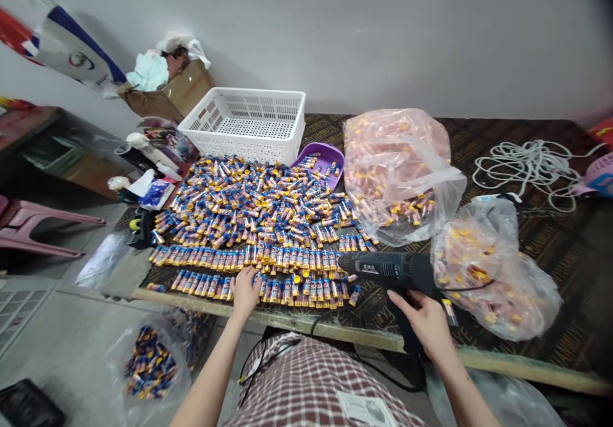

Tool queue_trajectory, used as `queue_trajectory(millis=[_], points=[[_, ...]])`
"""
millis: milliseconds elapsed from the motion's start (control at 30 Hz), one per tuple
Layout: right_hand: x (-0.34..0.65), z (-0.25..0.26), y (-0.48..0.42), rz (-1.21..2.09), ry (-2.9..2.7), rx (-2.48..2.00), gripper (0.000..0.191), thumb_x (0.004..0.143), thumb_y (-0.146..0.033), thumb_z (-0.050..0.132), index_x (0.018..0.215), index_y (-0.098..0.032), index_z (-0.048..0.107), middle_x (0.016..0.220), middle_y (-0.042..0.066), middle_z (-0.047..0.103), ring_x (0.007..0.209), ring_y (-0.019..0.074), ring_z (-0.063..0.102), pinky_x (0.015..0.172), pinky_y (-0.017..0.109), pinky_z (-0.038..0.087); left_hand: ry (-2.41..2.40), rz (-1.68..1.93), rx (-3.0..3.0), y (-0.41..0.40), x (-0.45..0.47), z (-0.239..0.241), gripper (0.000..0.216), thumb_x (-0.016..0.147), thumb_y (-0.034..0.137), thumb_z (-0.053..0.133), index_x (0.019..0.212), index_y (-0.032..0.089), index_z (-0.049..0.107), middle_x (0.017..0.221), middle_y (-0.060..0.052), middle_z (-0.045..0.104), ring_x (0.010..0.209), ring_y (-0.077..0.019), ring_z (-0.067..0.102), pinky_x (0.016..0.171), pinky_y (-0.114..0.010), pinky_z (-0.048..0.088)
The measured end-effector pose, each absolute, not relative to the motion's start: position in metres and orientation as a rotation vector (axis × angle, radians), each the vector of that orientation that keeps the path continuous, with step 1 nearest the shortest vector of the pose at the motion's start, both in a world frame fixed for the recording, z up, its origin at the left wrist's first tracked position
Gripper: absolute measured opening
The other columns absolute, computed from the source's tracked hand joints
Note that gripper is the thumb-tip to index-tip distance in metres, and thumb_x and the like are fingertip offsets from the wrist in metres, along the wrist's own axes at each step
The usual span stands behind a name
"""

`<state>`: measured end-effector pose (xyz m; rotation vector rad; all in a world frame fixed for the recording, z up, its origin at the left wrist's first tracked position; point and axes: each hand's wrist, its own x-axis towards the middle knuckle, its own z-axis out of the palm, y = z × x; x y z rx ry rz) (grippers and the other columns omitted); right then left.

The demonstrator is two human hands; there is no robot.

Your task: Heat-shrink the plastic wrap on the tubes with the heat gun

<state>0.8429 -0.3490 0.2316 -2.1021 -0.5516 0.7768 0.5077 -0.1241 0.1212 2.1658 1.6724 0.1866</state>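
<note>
My left hand (245, 292) lies on the near row of small blue-and-yellow tubes (249, 223), fingers spread flat over them. The tubes cover the middle of the table, lined in rows at the front and heaped loosely behind. My right hand (426, 325) rests on the handle of a black heat gun (387, 269), fingers reaching along it; the gun lies on the table with its nozzle pointing left at the front rows. Whether the hand grips the handle is hard to tell.
A white plastic basket (249, 124) and a purple scoop (323, 157) stand behind the heap. Clear bags of tubes (397, 165) sit at the right. A coiled white rope (531, 165) lies far right. Another bag of tubes (151, 360) lies on the floor; a pink stool (33, 226) stands at the left.
</note>
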Motion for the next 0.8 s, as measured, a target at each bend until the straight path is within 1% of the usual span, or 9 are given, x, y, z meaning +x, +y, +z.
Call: queue_trajectory(millis=[133, 267, 400, 467, 600, 700, 800], points=[[0.82, 0.233, -0.317, 0.858, -0.645, -2.01, 0.041, 0.066, -0.044, 0.067, 0.089, -0.01, 0.07, 0.09, 0.01, 0.071, 0.083, 0.0266, 0.062, 0.076, 0.035, 0.048, 1.72, 0.239, 2.115, -0.119, 0.491, 0.126, 0.027, 0.081, 0.028, 0.048, 0.101, 0.019, 0.063, 0.119, -0.012, 0.057, 0.116, -0.0275, 0.046, 0.102, -0.053, 0.024], [0.796, 0.231, -0.273, 0.944, -0.848, -1.975, 0.04, 0.068, -0.046, 0.065, 0.085, -0.011, 0.071, 0.088, 0.011, 0.071, 0.082, 0.0277, 0.062, 0.072, 0.035, 0.048, 1.865, 0.331, 2.038, -0.119, 0.452, 0.134, 0.025, 0.08, 0.027, 0.05, 0.1, 0.019, 0.064, 0.119, -0.011, 0.057, 0.118, -0.0264, 0.045, 0.103, -0.051, 0.023], [0.754, 0.231, -0.224, 0.96, -1.082, -1.935, 0.04, 0.069, -0.046, 0.063, 0.086, -0.011, 0.071, 0.088, 0.01, 0.072, 0.081, 0.0285, 0.063, 0.071, 0.035, 0.048, 1.983, 0.324, 1.938, -0.12, 0.388, 0.133, 0.025, 0.082, 0.028, 0.048, 0.1, 0.02, 0.063, 0.121, -0.011, 0.056, 0.118, -0.0255, 0.045, 0.103, -0.052, 0.022], [0.724, 0.233, -0.203, 0.971, -1.13, -1.941, 0.041, 0.07, -0.046, 0.062, 0.088, -0.011, 0.072, 0.087, 0.009, 0.072, 0.078, 0.028, 0.063, 0.067, 0.034, 0.048, 2.035, 0.3, 1.884, -0.115, 0.35, 0.128, 0.025, 0.082, 0.027, 0.048, 0.101, 0.02, 0.063, 0.12, -0.011, 0.057, 0.117, -0.0253, 0.046, 0.102, -0.052, 0.023], [0.654, 0.24, -0.166, 0.963, -1.154, -1.967, 0.041, 0.069, -0.048, 0.062, 0.083, -0.011, 0.073, 0.081, 0.009, 0.072, 0.074, 0.0272, 0.063, 0.062, 0.032, 0.047, 2.119, 0.313, 1.806, -0.088, 0.274, 0.121, 0.024, 0.081, 0.025, 0.049, 0.099, 0.019, 0.063, 0.119, -0.011, 0.058, 0.117, -0.0253, 0.046, 0.102, -0.051, 0.025], [0.603, 0.248, -0.137, 0.999, -1.142, -1.941, 0.043, 0.067, -0.049, 0.063, 0.084, -0.01, 0.072, 0.085, 0.011, 0.072, 0.076, 0.0271, 0.063, 0.064, 0.032, 0.048, 2.145, 0.357, 1.765, -0.063, 0.221, 0.119, 0.023, 0.081, 0.025, 0.05, 0.099, 0.019, 0.063, 0.118, -0.01, 0.058, 0.116, -0.0248, 0.047, 0.101, -0.049, 0.026], [0.56, 0.254, -0.108, 1.046, -1.116, -1.891, 0.046, 0.065, -0.05, 0.065, 0.087, -0.01, 0.071, 0.089, 0.012, 0.071, 0.079, 0.0278, 0.064, 0.068, 0.034, 0.049, 2.186, 0.408, 1.7, -0.04, 0.176, 0.119, 0.023, 0.08, 0.025, 0.051, 0.099, 0.019, 0.064, 0.117, -0.01, 0.059, 0.113, -0.0244, 0.05, 0.099, -0.045, 0.031]])
